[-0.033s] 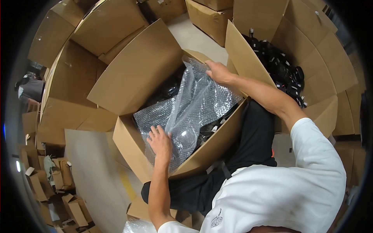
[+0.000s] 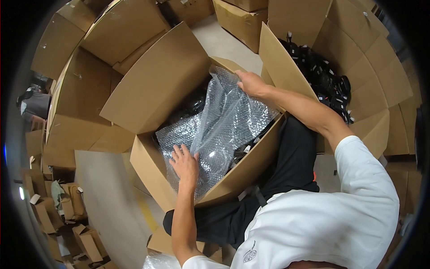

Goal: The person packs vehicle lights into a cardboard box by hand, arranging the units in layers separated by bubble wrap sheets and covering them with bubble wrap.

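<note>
A sheet of clear bubble wrap (image 2: 217, 134) lies creased over the contents of an open cardboard box (image 2: 244, 172) in front of me. My left hand (image 2: 184, 165) rests on the wrap's near left part, fingers spread. At the far end, beside the box's rim, my right hand (image 2: 251, 84) is closed on the wrap's edge; its fingertips are partly hidden. Black things (image 2: 196, 104) show in the gaps at the left and right of the sheet. Their kind is hard to make out.
A tall flap (image 2: 156, 76) stands up on the box's left side. At the right, another open carton (image 2: 371, 76) holds a heap of black items (image 2: 329, 83) with white tags. Large cartons (image 2: 85, 96) stand at the left, with smaller boxes (image 2: 87, 242) piled below. A person (image 2: 35, 103) is at the far left.
The bubble wrap's right edge has shifted slightly outward over the black things. Both hands are almost where they were.
</note>
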The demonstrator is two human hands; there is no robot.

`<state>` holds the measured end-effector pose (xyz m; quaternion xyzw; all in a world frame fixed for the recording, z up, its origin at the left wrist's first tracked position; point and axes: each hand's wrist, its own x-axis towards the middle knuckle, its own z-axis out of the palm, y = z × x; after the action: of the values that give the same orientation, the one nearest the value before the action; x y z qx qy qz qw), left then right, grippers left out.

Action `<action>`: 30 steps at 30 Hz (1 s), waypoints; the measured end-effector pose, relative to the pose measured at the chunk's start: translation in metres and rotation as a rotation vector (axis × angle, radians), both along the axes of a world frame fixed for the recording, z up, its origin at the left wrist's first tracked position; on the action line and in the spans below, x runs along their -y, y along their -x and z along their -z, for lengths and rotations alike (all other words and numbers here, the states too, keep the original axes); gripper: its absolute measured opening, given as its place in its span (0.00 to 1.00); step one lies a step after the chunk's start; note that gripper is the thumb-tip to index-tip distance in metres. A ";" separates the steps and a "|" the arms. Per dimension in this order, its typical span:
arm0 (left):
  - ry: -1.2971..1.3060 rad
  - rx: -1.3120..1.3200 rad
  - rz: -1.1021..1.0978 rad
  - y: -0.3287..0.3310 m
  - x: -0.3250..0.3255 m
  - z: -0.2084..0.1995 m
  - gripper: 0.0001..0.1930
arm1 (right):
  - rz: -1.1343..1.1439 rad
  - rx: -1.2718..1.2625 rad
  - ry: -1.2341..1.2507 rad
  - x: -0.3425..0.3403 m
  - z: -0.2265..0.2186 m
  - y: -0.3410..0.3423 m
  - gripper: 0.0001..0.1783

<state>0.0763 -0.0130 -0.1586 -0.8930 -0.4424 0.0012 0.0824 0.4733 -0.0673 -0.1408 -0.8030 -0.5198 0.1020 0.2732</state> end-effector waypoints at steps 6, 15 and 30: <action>-0.017 0.328 0.095 -0.017 -0.084 -0.004 0.34 | -0.135 0.252 0.156 -0.001 -0.009 0.016 0.11; 0.068 0.006 0.132 0.014 -0.143 0.055 0.16 | -0.226 0.414 0.162 0.010 -0.008 0.021 0.08; 0.071 0.306 -0.144 0.018 -0.145 0.028 0.06 | -0.254 0.449 0.182 0.019 0.008 0.007 0.06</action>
<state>0.0586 0.1325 -0.1870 -0.8510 -0.5124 -0.1133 -0.0177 0.4663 -0.0861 -0.1483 -0.7551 -0.6526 0.0014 0.0627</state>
